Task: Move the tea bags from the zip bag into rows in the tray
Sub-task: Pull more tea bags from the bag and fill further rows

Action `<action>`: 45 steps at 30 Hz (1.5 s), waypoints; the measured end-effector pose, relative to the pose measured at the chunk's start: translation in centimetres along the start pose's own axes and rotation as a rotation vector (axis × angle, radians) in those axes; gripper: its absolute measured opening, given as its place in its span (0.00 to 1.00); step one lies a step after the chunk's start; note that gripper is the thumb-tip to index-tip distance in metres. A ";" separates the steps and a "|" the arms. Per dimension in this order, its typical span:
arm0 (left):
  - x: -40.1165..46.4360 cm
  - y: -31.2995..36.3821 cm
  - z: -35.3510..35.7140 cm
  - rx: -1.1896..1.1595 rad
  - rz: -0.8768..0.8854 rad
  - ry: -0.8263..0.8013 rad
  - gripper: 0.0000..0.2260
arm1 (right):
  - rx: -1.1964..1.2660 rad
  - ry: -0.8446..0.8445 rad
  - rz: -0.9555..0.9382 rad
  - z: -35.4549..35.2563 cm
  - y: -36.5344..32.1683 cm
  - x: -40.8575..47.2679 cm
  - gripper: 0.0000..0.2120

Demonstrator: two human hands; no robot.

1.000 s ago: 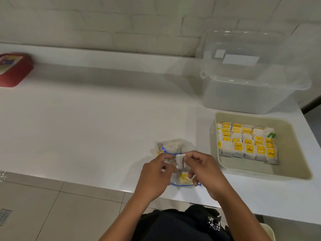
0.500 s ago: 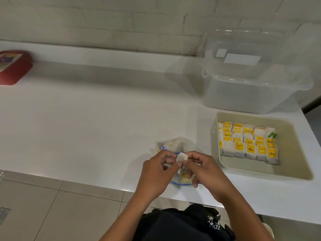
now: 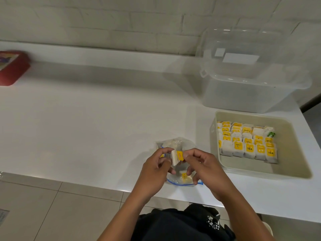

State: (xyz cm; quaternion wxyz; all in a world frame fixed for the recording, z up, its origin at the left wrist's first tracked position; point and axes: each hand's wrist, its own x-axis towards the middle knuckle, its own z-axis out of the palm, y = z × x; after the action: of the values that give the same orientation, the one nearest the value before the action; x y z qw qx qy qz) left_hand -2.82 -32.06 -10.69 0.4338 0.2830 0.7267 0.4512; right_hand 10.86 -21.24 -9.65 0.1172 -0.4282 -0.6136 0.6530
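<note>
Both hands (image 3: 178, 168) pinch one tea bag (image 3: 175, 157) upright, yellow tag (image 3: 232, 155) rightward.

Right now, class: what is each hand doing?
Left hand: pinching the tea bag above the zip bag.
Right hand: pinching the same tea bag's yellow tag.

Both forearms are bare, with no sleeves in sight. Low in the frame, a black garment (image 3: 182, 225) shows. It carries a small white speckled print (image 3: 213, 223).

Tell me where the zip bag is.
In the head view the zip bag lies at the counter's near edge, under both hands, left of the tray.
</note>
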 end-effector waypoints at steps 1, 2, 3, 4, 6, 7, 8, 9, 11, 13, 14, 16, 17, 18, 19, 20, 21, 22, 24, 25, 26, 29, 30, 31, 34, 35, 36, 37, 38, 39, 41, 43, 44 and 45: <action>-0.1 0.1 -0.1 -0.011 0.003 0.000 0.15 | 0.009 -0.004 0.000 0.0 -0.1 -0.1 0.11; -0.1 0.2 -0.1 -0.021 0.009 0.001 0.15 | 0.016 -0.003 0.001 0.0 -0.3 -0.1 0.12; -0.1 0.3 -0.1 -0.028 0.017 0.003 0.15 | 0.016 0.003 -0.002 0.1 -0.4 -0.2 0.13; -0.1 0.4 -0.1 -0.030 0.026 0.006 0.15 | 0.007 0.010 -0.011 0.1 -0.4 -0.1 0.12; -0.1 0.4 0.0 -0.028 0.038 0.013 0.16 | -0.020 0.023 -0.029 0.2 -0.3 0.0 0.07; -0.1 0.4 0.1 -0.026 0.039 0.016 0.16 | -0.023 0.021 -0.031 0.3 -0.3 0.0 0.04; -0.1 0.4 0.2 -0.022 0.039 0.018 0.16 | -0.021 0.017 -0.029 0.4 -0.2 0.0 0.04; -0.2 0.4 0.2 -0.017 0.042 0.019 0.16 | -0.019 0.015 -0.025 0.4 -0.1 0.0 0.05; -0.1 0.3 0.3 0.007 0.057 0.027 0.16 | -0.025 0.024 -0.020 0.6 0.0 0.0 0.04; -0.1 0.1 0.3 0.043 0.079 0.035 0.15 | -0.037 0.032 -0.018 0.6 0.1 0.0 0.01; -0.1 0.0 0.3 0.058 0.089 0.040 0.15 | -0.043 0.036 -0.019 0.6 0.1 0.0 0.02; -0.2 -0.2 0.3 0.079 0.101 0.056 0.15 | -0.044 0.054 -0.011 0.4 0.1 0.0 0.03; -0.2 -0.3 0.3 0.083 0.101 0.062 0.15 | -0.038 0.068 -0.008 0.2 0.0 -0.1 0.03; -0.2 -0.4 0.3 0.086 0.100 0.066 0.15 | -0.033 0.085 -0.010 0.0 -0.1 -0.1 0.02; -0.2 -0.4 0.3 0.092 0.099 0.071 0.15 | -0.034 0.102 -0.014 -0.2 -0.3 -0.1 0.02; -0.2 -0.5 0.4 0.102 0.102 0.079 0.16 | -0.038 0.119 -0.022 -0.5 -0.4 -0.1 0.02; -0.2 -0.5 0.4 0.122 0.113 0.093 0.16 | -0.046 0.137 -0.036 -0.7 -0.5 -0.1 0.02; -0.2 -0.6 0.4 0.155 0.132 0.117 0.15 | -0.071 0.160 -0.060 -0.8 -0.6 -0.1 0.03; -0.2 -0.5 0.3 0.218 0.183 0.163 0.15 | -0.190 0.210 -0.132 -1.0 -0.6 0.0 0.05; -0.2 -0.4 0.3 0.230 0.213 0.166 0.15 | -0.254 0.221 -0.165 -1.0 -0.5 0.1 0.05; -0.2 -0.3 0.4 0.236 0.249 0.154 0.14 | -0.306 0.221 -0.190 -0.9 -0.5 0.1 0.05; -0.2 -0.3 0.9 0.280 0.343 0.128 0.15 | -0.416 0.181 -0.253 -0.7 -0.6 -0.1 0.06; -0.1 -0.4 1.0 0.305 0.358 0.129 0.17 | -0.455 0.149 -0.274 -0.7 -0.7 -0.2 0.06; 0.0 -0.5 1.0 0.334 0.366 0.126 0.19 | -0.509 0.113 -0.300 -0.8 -0.9 -0.3 0.06; 0.5 -1.1 0.7 0.407 0.392 0.087 0.15 | -0.706 0.037 -0.372 -1.2 -1.4 -0.3 0.04; 0.5 -1.2 0.7 0.423 0.396 0.088 0.11 | -0.722 0.030 -0.376 -1.4 -1.5 -0.2 0.03; 0.6 -1.3 0.7 0.435 0.391 0.100 0.07 | -0.698 0.026 -0.362 -1.5 -1.7 -0.2 0.04; 0.6 -1.4 0.6 0.443 0.382 0.119 0.05 | -0.663 0.028 -0.329 -1.5 -1.8 -0.1 0.05; 0.7 -1.5 0.6 0.455 0.373 0.140 0.04 | -0.646 0.033 -0.295 -1.6 -1.7 0.0 0.07; 0.7 -1.6 0.5 0.477 0.365 0.160 0.04 | -0.666 0.028 -0.266 -1.5 -1.6 0.1 0.09; 0.8 -1.8 0.4 0.541 0.345 0.189 0.04 | -0.827 -0.044 -0.217 -1.1 -0.8 0.6 0.11; 0.9 -2.2 0.3 0.599 0.325 0.203 0.04 | -1.028 -0.136 -0.167 -0.2 0.1 1.0 0.11; 1.0 -2.3 0.3 0.626 0.315 0.204 0.04 | -1.091 -0.152 -0.138 0.2 0.4 1.0 0.12; 1.0 -2.6 0.3 0.651 0.306 0.201 0.04 | -1.140 -0.154 -0.110 0.5 0.7 1.1 0.14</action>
State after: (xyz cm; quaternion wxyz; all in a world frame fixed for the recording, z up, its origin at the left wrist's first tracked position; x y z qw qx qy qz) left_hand -3.05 -32.20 -13.46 0.1752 0.4655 0.8205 0.2816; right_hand 10.06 -21.02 -10.78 -0.1432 -0.3424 -0.8965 0.2418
